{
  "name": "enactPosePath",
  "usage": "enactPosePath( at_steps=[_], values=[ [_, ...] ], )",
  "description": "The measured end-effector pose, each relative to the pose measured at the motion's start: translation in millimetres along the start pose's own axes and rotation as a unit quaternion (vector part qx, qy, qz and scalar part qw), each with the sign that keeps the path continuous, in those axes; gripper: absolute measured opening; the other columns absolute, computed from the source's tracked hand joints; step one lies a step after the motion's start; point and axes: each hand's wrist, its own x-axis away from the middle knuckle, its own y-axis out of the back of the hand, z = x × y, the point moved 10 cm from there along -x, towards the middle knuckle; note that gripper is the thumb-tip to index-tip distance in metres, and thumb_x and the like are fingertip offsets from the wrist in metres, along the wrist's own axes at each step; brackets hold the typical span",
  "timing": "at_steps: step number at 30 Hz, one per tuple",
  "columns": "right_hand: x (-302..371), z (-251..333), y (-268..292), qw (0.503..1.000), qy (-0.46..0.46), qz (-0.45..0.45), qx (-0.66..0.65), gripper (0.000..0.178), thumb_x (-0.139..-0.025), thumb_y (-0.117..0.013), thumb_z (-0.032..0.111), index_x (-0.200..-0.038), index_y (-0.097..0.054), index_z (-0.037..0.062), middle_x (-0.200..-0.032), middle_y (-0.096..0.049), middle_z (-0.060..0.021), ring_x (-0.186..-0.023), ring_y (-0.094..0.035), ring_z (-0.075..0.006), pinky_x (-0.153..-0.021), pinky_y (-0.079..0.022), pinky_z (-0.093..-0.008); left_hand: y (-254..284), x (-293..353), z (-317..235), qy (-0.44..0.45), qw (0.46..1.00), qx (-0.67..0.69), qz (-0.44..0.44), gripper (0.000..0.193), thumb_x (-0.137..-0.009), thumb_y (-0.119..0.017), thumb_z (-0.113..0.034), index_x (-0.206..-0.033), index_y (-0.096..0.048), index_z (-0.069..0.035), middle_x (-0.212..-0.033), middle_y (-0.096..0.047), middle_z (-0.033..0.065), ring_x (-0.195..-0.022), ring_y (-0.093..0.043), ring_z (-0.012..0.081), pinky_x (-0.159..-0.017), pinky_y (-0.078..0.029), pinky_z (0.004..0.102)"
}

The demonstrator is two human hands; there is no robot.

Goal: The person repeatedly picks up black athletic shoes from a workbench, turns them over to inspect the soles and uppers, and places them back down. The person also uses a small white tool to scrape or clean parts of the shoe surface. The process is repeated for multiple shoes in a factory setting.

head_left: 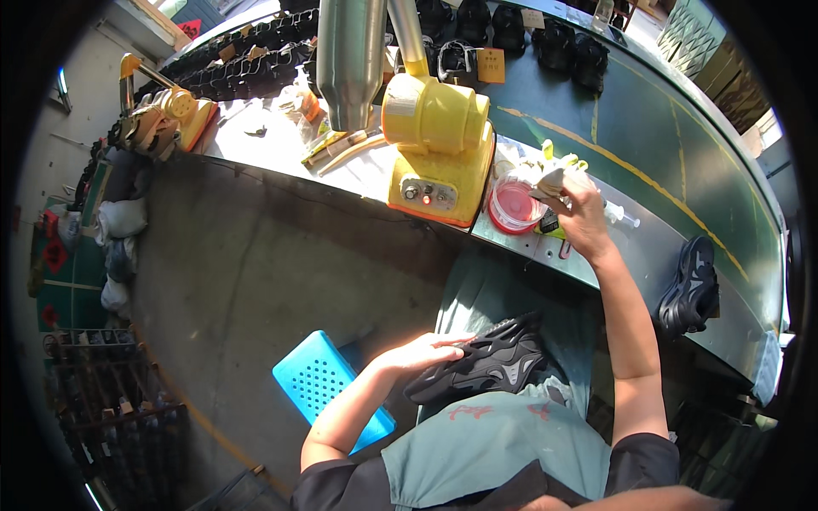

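Observation:
A black sneaker (pixel 490 362) lies across my lap on the green apron (pixel 477 439). My left hand (pixel 426 351) grips it at its left end, fingers over the upper. At the bench edge, my right hand (pixel 581 211) is closed around a pale, crumpled cloth-like wad (pixel 552 180), whose exact kind I cannot make out. The wad is over the right rim of a round tub (pixel 514 207) with pink-red contents. Beside the right hand lies a clear plastic syringe (pixel 622 215).
A yellow machine (pixel 436 153) with knobs and a metal duct (pixel 351 60) stands left of the tub. Another black sneaker (pixel 690 289) rests on the bench at right. More shoes (pixel 490 24) line the green conveyor (pixel 630 128). A blue perforated stool (pixel 319 375) stands at left.

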Motion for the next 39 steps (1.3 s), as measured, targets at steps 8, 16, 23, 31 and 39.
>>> enactPosePath(
  at_steps=[8, 16, 23, 31, 39],
  values=[
    [-1, -53, -89, 0.976, -0.078, 0.17, 0.11, 0.024, -0.087, -0.081, 0.02, -0.108, -0.077, 0.0092, -0.097, -0.075, -0.0167, -0.09, -0.072, -0.0371, -0.08, -0.055, -0.0458, 7, -1, 3, -0.012, 0.999, -0.041, 0.004, 0.066, -0.103, -0.063, -0.038, -0.161, -0.049, -0.01, -0.155, -0.059, 0.0099, -0.141, -0.053, 0.0212, -0.121, -0.037, 0.0361],
    [-24, 43, 26, 0.989, 0.058, -0.098, 0.095, 0.02, -0.082, -0.082, 0.004, -0.101, -0.078, 0.0067, -0.099, -0.075, -0.0107, -0.088, -0.066, -0.0325, -0.08, -0.053, -0.0421, 12, 0, 20, -0.014, 0.999, 0.035, -0.002, 0.064, -0.104, -0.068, -0.034, -0.159, -0.049, -0.007, -0.156, -0.057, 0.0117, -0.142, -0.051, 0.0203, -0.119, -0.04, 0.0352],
    [-11, 33, -6, 0.994, 0.073, -0.042, 0.063, 0.023, -0.079, -0.078, -0.009, -0.098, -0.074, 0.0028, -0.093, -0.073, -0.0096, -0.083, -0.067, -0.0288, -0.078, -0.055, -0.0409, 7, 7, 8, -0.016, 0.999, 0.039, -0.024, 0.063, -0.104, -0.066, -0.033, -0.16, -0.049, -0.009, -0.153, -0.059, 0.01, -0.137, -0.055, 0.0192, -0.118, -0.041, 0.0351],
    [41, 0, -10, 0.967, -0.163, -0.006, -0.197, 0.018, -0.088, -0.077, -0.003, -0.106, -0.074, 0.0026, -0.092, -0.072, -0.0073, -0.079, -0.067, -0.021, -0.07, -0.053, -0.0334, 4, 9, 15, -0.013, 0.995, -0.051, -0.089, 0.066, -0.102, -0.066, -0.042, -0.16, -0.05, -0.014, -0.151, -0.06, 0.0144, -0.139, -0.055, 0.0241, -0.119, -0.039, 0.0372],
    [198, 103, -36, 0.93, -0.013, 0.157, -0.333, 0.01, -0.088, -0.076, -0.001, -0.096, -0.071, 0.001, -0.099, -0.072, -0.0116, -0.089, -0.072, -0.0257, -0.079, -0.058, -0.035, -4, 14, 14, 0.002, 0.975, -0.186, -0.119, 0.078, -0.095, -0.064, -0.063, -0.162, -0.047, -0.027, -0.128, -0.06, 0.0233, -0.123, -0.059, 0.0363, -0.108, -0.045, 0.0472]
  ],
)
